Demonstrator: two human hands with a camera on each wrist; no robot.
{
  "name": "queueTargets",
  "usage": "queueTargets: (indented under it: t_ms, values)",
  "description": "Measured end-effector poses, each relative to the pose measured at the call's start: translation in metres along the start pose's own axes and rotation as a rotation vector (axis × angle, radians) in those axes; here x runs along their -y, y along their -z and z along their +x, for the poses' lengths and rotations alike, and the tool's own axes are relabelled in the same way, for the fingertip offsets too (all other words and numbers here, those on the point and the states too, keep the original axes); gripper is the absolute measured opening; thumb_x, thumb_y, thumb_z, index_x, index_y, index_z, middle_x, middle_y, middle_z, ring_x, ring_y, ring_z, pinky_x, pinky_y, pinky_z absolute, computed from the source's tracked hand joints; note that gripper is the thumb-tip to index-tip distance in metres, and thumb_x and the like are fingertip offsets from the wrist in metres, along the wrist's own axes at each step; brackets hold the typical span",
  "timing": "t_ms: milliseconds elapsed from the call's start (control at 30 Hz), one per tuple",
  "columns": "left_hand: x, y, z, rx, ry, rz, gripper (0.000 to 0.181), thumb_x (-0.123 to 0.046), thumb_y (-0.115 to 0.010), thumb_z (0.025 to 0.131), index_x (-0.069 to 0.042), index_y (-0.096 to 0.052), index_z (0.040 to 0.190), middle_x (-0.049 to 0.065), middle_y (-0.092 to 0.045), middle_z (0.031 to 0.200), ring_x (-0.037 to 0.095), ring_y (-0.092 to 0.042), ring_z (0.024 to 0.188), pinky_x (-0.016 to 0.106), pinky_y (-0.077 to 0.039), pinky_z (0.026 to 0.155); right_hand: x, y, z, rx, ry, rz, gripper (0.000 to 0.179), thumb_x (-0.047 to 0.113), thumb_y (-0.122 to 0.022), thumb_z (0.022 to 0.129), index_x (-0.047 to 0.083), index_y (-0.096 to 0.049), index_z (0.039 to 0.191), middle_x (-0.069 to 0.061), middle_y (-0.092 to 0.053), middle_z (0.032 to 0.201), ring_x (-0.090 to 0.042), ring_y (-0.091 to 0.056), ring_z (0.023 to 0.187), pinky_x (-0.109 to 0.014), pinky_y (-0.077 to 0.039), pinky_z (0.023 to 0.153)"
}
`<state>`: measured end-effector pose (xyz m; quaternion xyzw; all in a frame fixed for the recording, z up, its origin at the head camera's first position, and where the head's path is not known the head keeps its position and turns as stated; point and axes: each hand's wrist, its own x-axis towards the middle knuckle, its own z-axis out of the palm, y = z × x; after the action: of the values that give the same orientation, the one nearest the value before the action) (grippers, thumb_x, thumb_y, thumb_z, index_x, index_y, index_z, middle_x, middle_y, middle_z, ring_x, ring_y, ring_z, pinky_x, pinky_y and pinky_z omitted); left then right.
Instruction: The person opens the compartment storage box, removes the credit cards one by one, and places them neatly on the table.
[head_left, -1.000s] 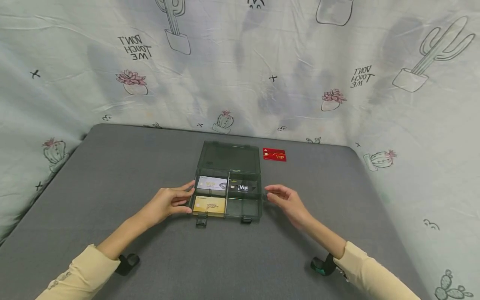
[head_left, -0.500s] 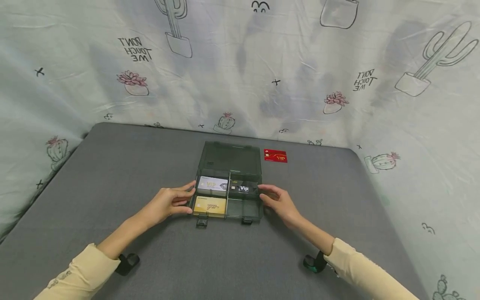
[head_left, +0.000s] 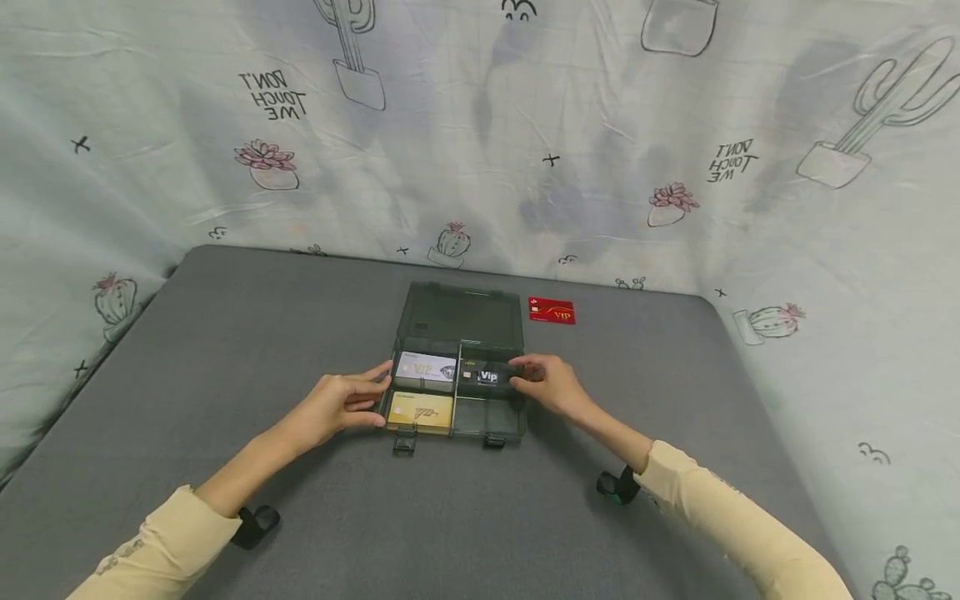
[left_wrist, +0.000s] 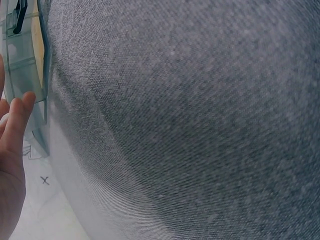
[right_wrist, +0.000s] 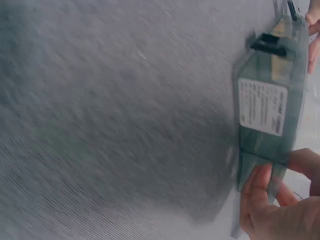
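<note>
A see-through dark green box (head_left: 487,415) lies with its lid (head_left: 461,315) folded back on the grey table. In its compartments lie a white VIP card (head_left: 423,367), a gold card (head_left: 420,411) and a black Vip card (head_left: 487,375); the front right compartment holds no card. My left hand (head_left: 333,406) rests against the box's left side, thumb and fingers spread. My right hand (head_left: 553,383) is at the right wall, thumb and index finger apart over the rim beside the black card. In the right wrist view, other fingers (right_wrist: 257,187) lie along the wall's outside.
A red VIP card (head_left: 552,311) lies on the table (head_left: 315,500), right of the lid. Two latches, one being the left latch (head_left: 403,443), hang at the box's front. Behind the table hangs a cactus-print cloth (head_left: 480,125).
My right hand has moved left from beside the box, so its thumb and index fingertips now overlap the right rim. My left hand, the box and the cards have stayed put.
</note>
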<state>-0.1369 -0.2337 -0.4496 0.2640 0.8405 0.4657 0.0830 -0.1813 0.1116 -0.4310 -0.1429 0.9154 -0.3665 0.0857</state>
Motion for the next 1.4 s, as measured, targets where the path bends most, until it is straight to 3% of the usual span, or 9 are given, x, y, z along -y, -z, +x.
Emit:
queueTargets:
  t_ms: [200,467,667,800,900,1033,1100,1233,1400]
  values:
    - [0.001,0.0,-0.001,-0.003,-0.006,0.012,0.058,-0.007,-0.075,0.079,0.013,-0.053,0.129,0.026,-0.032,0.147,0.037,-0.054,0.117,0.029,-0.055,0.084,0.008,0.008,0.016,0.123,-0.005,-0.163,0.035,0.016,-0.07,0.089,0.001,-0.065,0.12,-0.003,-0.055,0.065,-0.013,-0.046,0.052,-0.023,-0.035,0.047]
    - [0.0,-0.005,-0.003,-0.004,-0.004,0.005,0.057,-0.005,-0.075,0.079,0.014,-0.053,0.128,0.025,-0.033,0.147,0.037,-0.053,0.118,0.029,-0.055,0.085,0.018,0.008,0.022,0.226,-0.09,-0.291,0.042,0.023,-0.073,0.088,-0.003,-0.063,0.119,-0.008,-0.062,0.063,-0.022,-0.066,0.057,-0.025,-0.052,0.051]
    - [0.0,-0.004,-0.004,-0.012,-0.009,0.006,0.056,-0.004,-0.075,0.078,0.014,-0.054,0.127,0.026,-0.034,0.146,0.038,-0.054,0.116,0.03,-0.055,0.084,0.02,0.002,0.021,0.196,-0.097,-0.295,0.035,0.019,-0.073,0.088,-0.003,-0.065,0.114,-0.02,-0.069,0.101,-0.02,-0.065,0.057,-0.026,-0.054,0.054]
    - [-0.001,-0.003,-0.004,-0.008,-0.012,0.015,0.056,-0.005,-0.075,0.079,0.015,-0.053,0.127,0.026,-0.033,0.146,0.038,-0.055,0.115,0.03,-0.055,0.084,0.02,-0.001,0.019,0.179,-0.094,-0.298,0.034,0.017,-0.072,0.089,-0.002,-0.063,0.115,-0.016,-0.069,0.088,-0.016,-0.061,0.054,-0.023,-0.05,0.05]
    - [-0.001,-0.003,-0.005,-0.007,-0.009,0.028,0.057,-0.005,-0.075,0.079,0.014,-0.053,0.127,0.026,-0.033,0.146,0.038,-0.056,0.114,0.029,-0.056,0.083,0.02,-0.003,0.018,0.158,-0.067,-0.32,0.032,0.017,-0.071,0.089,-0.003,-0.063,0.113,-0.017,-0.069,0.094,-0.017,-0.06,0.057,-0.025,-0.051,0.054]
    - [-0.001,-0.003,-0.006,-0.01,-0.001,0.036,0.058,-0.005,-0.075,0.078,0.014,-0.052,0.128,0.025,-0.033,0.147,0.037,-0.057,0.114,0.029,-0.056,0.083,0.021,-0.006,0.016,0.107,-0.004,-0.369,0.028,0.016,-0.073,0.087,-0.003,-0.066,0.107,-0.021,-0.063,0.113,-0.027,-0.062,0.088,-0.038,-0.055,0.078]
    - [-0.001,-0.004,-0.006,-0.011,0.0,0.039,0.058,-0.005,-0.075,0.078,0.014,-0.052,0.129,0.025,-0.033,0.147,0.037,-0.056,0.114,0.029,-0.056,0.083,0.02,-0.007,0.014,0.074,0.029,-0.381,0.027,0.016,-0.075,0.085,-0.003,-0.067,0.104,-0.019,-0.063,0.108,-0.03,-0.057,0.099,-0.042,-0.053,0.085]
    - [0.0,-0.004,-0.006,-0.01,-0.008,0.051,0.059,-0.006,-0.076,0.078,0.014,-0.052,0.128,0.025,-0.033,0.147,0.036,-0.057,0.113,0.028,-0.056,0.083,0.018,-0.01,0.011,0.005,0.077,-0.343,0.027,0.012,-0.076,0.083,-0.005,-0.067,0.101,-0.02,-0.056,0.104,-0.03,-0.05,0.1,-0.042,-0.052,0.082]
    - [0.0,-0.004,-0.005,-0.017,-0.028,0.072,0.058,-0.005,-0.076,0.077,0.014,-0.053,0.127,0.026,-0.034,0.145,0.035,-0.059,0.11,0.029,-0.057,0.081,0.012,-0.015,0.008,-0.115,0.172,-0.283,0.026,0.006,-0.079,0.08,-0.007,-0.062,0.095,-0.026,-0.044,0.115,-0.035,-0.049,0.107,-0.043,-0.052,0.081]
